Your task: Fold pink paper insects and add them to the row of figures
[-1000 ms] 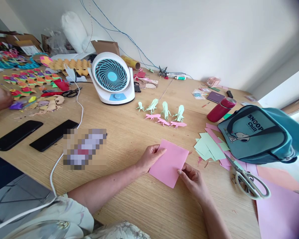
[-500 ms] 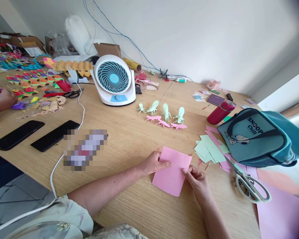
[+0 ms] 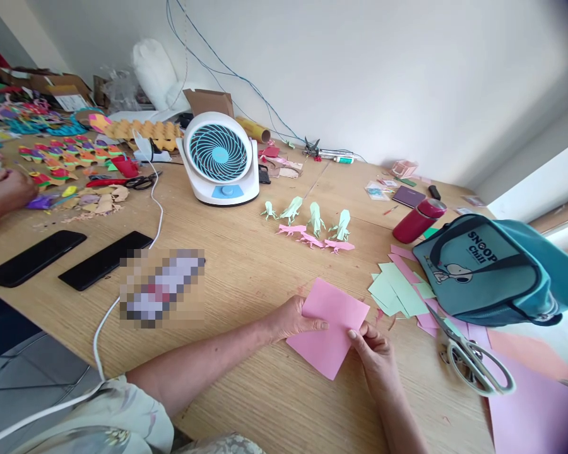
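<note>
A flat pink sheet of paper (image 3: 334, 340) is held above the table by both hands. My left hand (image 3: 296, 320) pinches its left edge, thumb on top and the other fingers hidden beneath. On the right edge, my right hand (image 3: 372, 347) grips the sheet between thumb and curled fingers. Beyond the sheet stand several folded green paper insects (image 3: 315, 219) with pink ones (image 3: 339, 246) in front of them. Cut green paper pieces (image 3: 398, 290) and pink strips lie to the right, near a pair of scissors (image 3: 468, 353) with pale handles.
A white and blue fan (image 3: 220, 157) stands at the back. To the right are a red flask (image 3: 419, 221) and a teal bag (image 3: 483, 271). Phones (image 3: 106, 260) and a white cable (image 3: 99, 340) lie left. Another person's hand (image 3: 7, 195) is at the far left.
The pink sheet has turned slightly in my hands, its lower corner now pointing more toward me. Both hands keep their hold. The view has shifted slightly.
</note>
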Demonstrator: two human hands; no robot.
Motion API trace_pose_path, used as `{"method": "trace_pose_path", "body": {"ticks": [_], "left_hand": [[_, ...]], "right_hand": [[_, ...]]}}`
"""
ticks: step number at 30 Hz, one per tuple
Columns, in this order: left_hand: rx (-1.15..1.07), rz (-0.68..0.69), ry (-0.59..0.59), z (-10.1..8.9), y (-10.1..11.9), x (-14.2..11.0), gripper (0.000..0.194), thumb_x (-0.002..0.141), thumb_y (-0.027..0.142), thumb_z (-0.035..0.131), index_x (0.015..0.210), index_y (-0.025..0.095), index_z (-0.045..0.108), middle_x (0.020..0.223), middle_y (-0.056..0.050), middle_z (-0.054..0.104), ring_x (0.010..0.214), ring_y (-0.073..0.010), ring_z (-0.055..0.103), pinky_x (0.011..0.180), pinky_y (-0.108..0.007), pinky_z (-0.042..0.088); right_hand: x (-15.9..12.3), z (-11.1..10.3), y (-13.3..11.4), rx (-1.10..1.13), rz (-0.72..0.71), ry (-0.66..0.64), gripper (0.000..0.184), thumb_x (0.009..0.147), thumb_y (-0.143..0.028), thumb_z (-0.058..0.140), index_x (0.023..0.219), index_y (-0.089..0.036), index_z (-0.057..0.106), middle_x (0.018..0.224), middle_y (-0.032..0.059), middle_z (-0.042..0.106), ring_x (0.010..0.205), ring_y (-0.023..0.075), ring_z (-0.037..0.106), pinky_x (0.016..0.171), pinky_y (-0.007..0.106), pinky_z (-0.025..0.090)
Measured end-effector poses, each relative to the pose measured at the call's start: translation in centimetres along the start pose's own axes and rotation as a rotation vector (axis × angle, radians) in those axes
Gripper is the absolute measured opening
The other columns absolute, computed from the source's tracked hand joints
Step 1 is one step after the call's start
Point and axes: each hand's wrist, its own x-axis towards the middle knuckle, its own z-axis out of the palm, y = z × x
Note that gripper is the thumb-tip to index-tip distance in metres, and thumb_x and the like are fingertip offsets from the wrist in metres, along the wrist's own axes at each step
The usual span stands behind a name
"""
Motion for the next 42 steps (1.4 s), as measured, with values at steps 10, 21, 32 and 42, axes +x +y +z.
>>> {"method": "trace_pose_path", "body": {"ticks": [10, 21, 32, 42], "left_hand": [[-0.016, 0.038, -0.052, -0.1, -0.2, 0.2, 0.056, 0.069, 0.048, 0.082, 0.110, 0.012, 0.071, 0.108, -0.014, 0.073, 0.097, -0.0257, 0.068, 0.082, -0.033, 0.052], [-0.103, 0.101, 0.187, 0.6, 0.6, 0.3, 0.054, 0.067, 0.051, 0.081, 0.102, 0.011, 0.070, 0.101, -0.010, 0.072, 0.088, -0.0208, 0.065, 0.074, -0.027, 0.049], [0.005, 0.131, 0.130, 0.3, -0.2, 0.7, 0.047, 0.071, 0.052, 0.076, 0.092, 0.010, 0.073, 0.089, -0.006, 0.070, 0.083, -0.0190, 0.062, 0.071, -0.026, 0.046], [0.140, 0.123, 0.117, -0.2, -0.9, 0.9, 0.042, 0.075, 0.050, 0.071, 0.063, 0.015, 0.051, 0.056, 0.005, 0.046, 0.052, -0.0079, 0.044, 0.051, -0.021, 0.032]], "right_hand": [[-0.1, -0.3, 0.1, -0.003, -0.081, 0.072, 0.037, 0.079, -0.041, 0.075, 0.058, -0.019, 0.054, 0.066, -0.0016, 0.053, 0.065, 0.0124, 0.045, 0.060, 0.022, 0.040], [-0.3, 1.0, -0.5, -0.229, -0.031, -0.137, 0.029, 0.074, -0.040, 0.079, 0.061, -0.017, 0.068, 0.060, 0.0002, 0.059, 0.058, 0.0137, 0.046, 0.054, 0.025, 0.041], [0.0, 0.4, -0.4, -0.187, 0.001, -0.059, 0.033, 0.079, -0.049, 0.073, 0.095, -0.020, 0.079, 0.087, 0.0085, 0.076, 0.077, 0.0239, 0.066, 0.070, 0.035, 0.054], [0.1, -0.1, -0.1, -0.193, -0.049, 0.257, 0.037, 0.069, -0.053, 0.079, 0.081, -0.018, 0.079, 0.081, 0.0079, 0.077, 0.070, 0.0228, 0.066, 0.060, 0.031, 0.053]]}}
